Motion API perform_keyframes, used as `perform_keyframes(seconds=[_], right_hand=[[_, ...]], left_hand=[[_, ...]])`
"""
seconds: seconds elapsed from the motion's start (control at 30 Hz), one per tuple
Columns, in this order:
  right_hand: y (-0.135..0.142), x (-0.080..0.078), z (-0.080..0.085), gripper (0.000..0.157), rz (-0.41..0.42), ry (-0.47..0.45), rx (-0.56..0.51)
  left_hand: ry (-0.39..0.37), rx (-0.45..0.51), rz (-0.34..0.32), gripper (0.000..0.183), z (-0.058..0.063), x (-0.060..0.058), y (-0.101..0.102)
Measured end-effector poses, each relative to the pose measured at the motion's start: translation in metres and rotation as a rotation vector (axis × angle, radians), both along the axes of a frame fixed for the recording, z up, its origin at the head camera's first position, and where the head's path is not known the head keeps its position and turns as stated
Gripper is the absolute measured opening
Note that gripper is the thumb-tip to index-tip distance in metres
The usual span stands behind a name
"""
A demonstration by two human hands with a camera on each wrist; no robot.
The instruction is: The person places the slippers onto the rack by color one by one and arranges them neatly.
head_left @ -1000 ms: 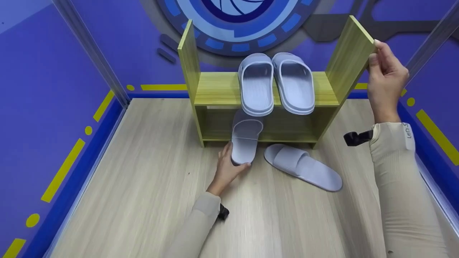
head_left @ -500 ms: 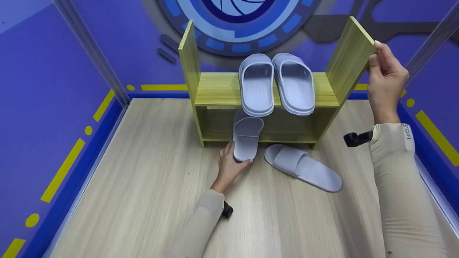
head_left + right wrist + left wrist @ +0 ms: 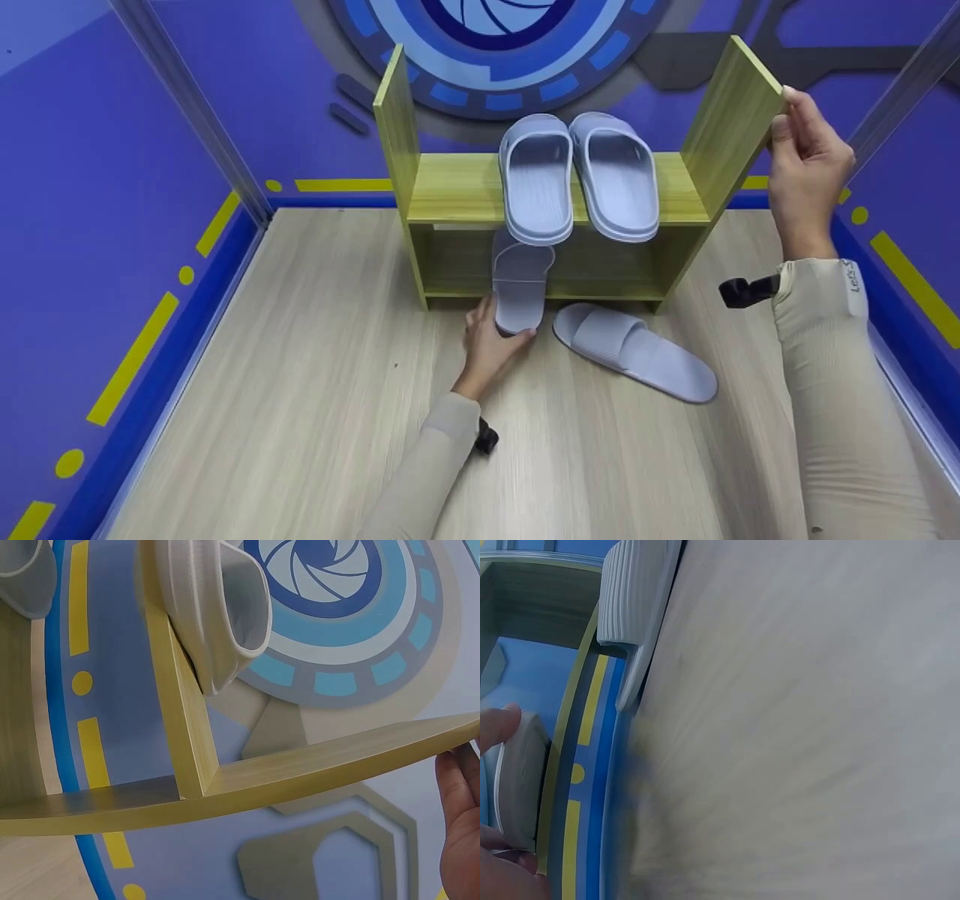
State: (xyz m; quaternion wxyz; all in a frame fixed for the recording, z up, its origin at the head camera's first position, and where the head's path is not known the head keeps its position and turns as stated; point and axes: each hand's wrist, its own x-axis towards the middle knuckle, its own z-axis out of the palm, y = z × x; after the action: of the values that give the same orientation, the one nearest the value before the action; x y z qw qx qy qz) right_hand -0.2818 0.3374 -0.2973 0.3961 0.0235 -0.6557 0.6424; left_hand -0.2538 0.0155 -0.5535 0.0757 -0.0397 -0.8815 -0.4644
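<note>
Backless, pale-grey slipper (image 3: 520, 306) tight in left hand (image 3: 491, 349); yellow-green rack panel (image 3: 735, 124) tight in right hand (image 3: 811, 169)

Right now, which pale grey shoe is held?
The flat grey slide in the left hand, partly inside the wooden rack; the floor slide and rounded clogs are untouched.

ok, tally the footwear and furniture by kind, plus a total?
Clogs: 2
Slides (one in the left hand, one on the floor): 2
Rack: 1
Total: 5
</note>
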Motion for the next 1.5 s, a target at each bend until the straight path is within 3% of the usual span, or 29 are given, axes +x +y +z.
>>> perform_keyframes(seconds=[0.3,0.83,1.07,1.5], right_hand=[[0.000,0.001,0.001,0.029,0.010,0.013,-0.022],[0.007,-0.004,-0.005,0.029,-0.009,0.014,-0.001],[0.001,0.000,-0.001,0.028,0.052,0.046,-0.044],[-0.001,-0.002,-0.002,0.027,0.081,0.066,-0.079]], left_hand=[[0.038,0.017,0.022,0.091,-0.003,-0.001,0.011],[0.021,-0.082,0.047,0.090,-0.001,-0.007,0.024],[0.011,-0.085,0.035,0.089,-0.004,-0.008,0.025],[0.040,-0.104,0.056,0.087,-0.006,-0.010,0.027]])
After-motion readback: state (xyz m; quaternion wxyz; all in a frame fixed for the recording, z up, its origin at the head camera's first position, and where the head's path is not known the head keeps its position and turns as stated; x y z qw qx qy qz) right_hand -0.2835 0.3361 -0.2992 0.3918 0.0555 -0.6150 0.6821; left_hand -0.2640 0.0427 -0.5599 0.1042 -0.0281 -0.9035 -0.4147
